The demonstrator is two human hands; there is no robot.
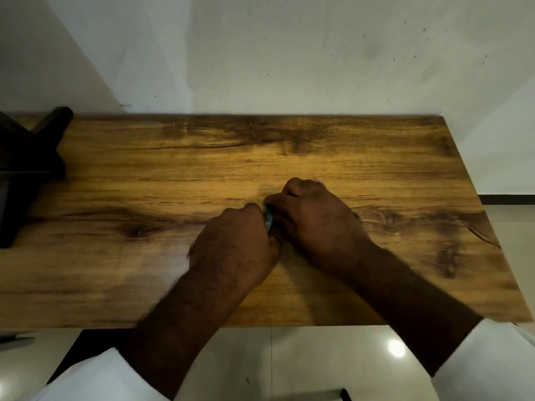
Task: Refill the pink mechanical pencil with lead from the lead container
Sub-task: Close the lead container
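Both my hands meet over the middle of the wooden table (pixel 376 157). My left hand (pixel 236 247) is closed around a small teal lead container (pixel 268 217), of which only a narrow strip shows between the hands. My right hand (pixel 315 218) is curled into a fist right beside it, its fingertips touching the container's upper end. A faint sliver of the pink mechanical pencil (pixel 319 180) peeks out at the far side of my right fist; the rest of the pencil is hidden inside that hand.
A dark wooden stand (pixel 31 157) sits on the table's far left. A white wall rises behind the table. Tiled floor shows beyond the table's near and right edges. White sleeves cover both forearms near the bottom corners.
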